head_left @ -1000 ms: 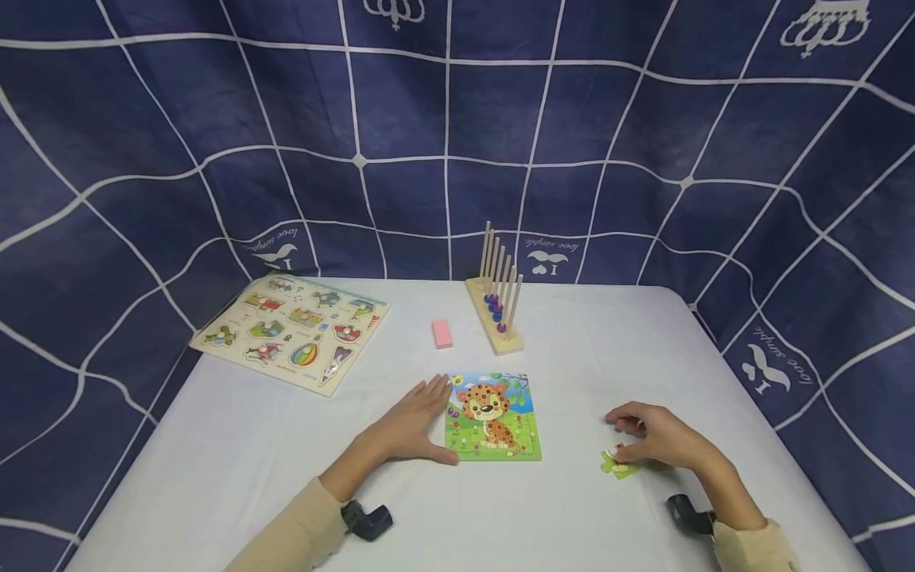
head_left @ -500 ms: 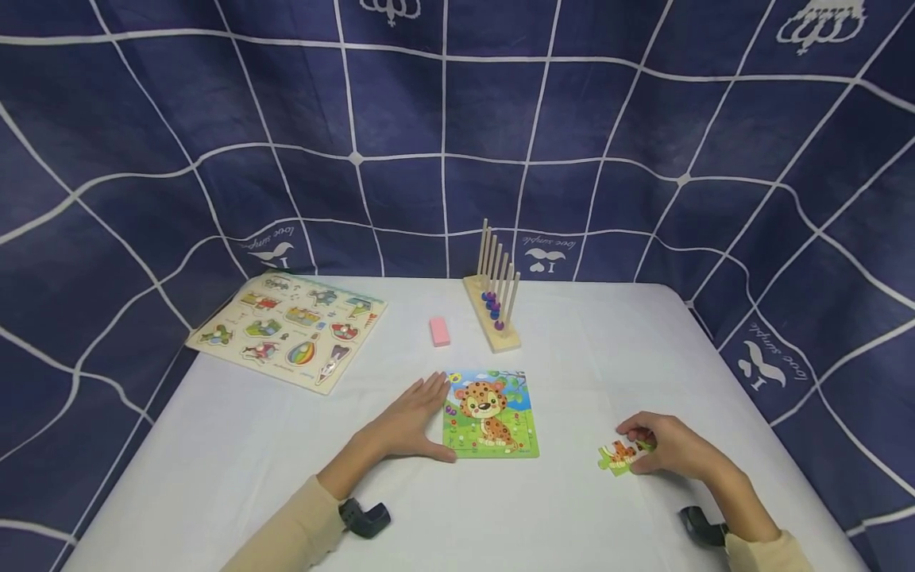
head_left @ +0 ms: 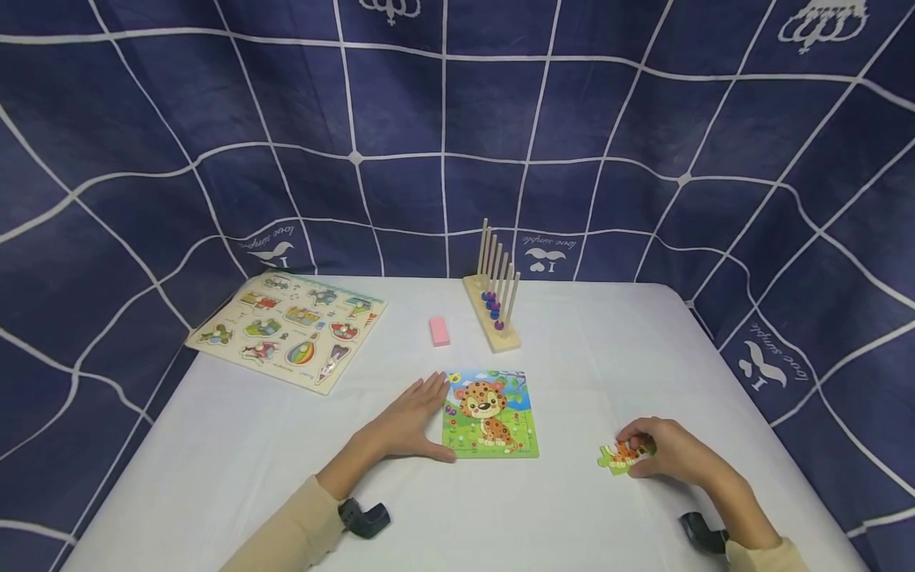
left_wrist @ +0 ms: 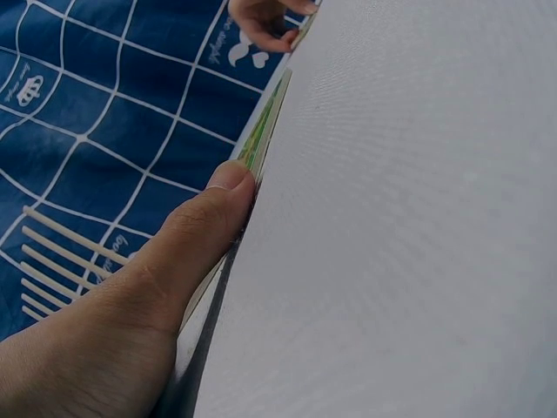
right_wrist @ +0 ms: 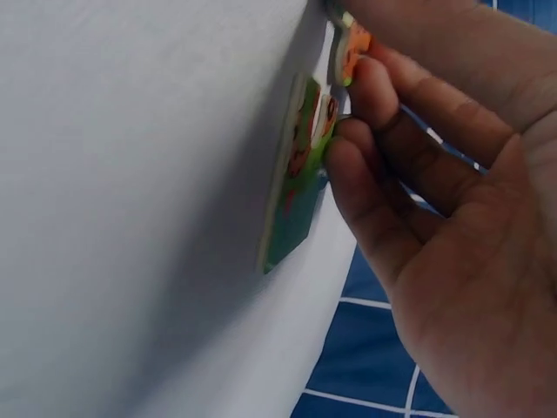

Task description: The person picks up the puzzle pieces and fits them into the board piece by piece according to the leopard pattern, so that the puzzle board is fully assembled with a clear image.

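Observation:
In the head view a square puzzle board (head_left: 490,415) with a cartoon leopard on a green and blue ground lies flat mid-table. My left hand (head_left: 411,419) rests beside it, fingers straight along its left edge and thumb at the near left corner. The left wrist view shows the thumb (left_wrist: 228,178) against the board's edge. To the right, my right hand (head_left: 668,451) pinches a green and orange jigsaw piece (head_left: 620,457) between thumb and fingers, close over the table. Another green piece (right_wrist: 300,192) shows below the fingertips in the right wrist view, partly covered by them.
A pegged puzzle board (head_left: 289,330) with vehicle shapes lies at the back left. Behind the leopard board are a pink block (head_left: 439,331) and a wooden stand (head_left: 503,343) with upright rods and a few blue and purple beads. A blue grid curtain (head_left: 400,103) hangs behind the white table.
My right hand has shifted slightly right and nearer, and its fingers have come together on the jigsaw piece, more of whose orange print now shows. My left hand has stayed by the board.

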A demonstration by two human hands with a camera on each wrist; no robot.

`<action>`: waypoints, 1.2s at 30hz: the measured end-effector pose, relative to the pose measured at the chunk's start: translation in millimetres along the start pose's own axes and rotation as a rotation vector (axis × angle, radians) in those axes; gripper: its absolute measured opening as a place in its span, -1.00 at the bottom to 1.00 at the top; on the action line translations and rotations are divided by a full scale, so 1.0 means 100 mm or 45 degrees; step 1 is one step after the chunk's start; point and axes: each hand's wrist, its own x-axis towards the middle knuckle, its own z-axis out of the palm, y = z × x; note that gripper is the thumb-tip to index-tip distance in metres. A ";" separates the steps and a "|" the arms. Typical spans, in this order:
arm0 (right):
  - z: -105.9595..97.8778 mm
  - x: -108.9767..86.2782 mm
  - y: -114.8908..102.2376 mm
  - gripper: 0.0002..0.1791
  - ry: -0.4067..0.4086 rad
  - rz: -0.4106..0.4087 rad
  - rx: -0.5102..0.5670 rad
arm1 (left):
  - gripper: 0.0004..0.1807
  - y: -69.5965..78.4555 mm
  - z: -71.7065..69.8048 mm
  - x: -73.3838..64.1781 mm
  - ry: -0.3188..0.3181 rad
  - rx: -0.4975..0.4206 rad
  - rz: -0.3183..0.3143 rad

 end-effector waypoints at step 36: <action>0.04 0.00 0.07 -0.47 0.078 -0.104 0.226 | 0.44 0.02 0.00 0.00 -0.004 0.009 0.005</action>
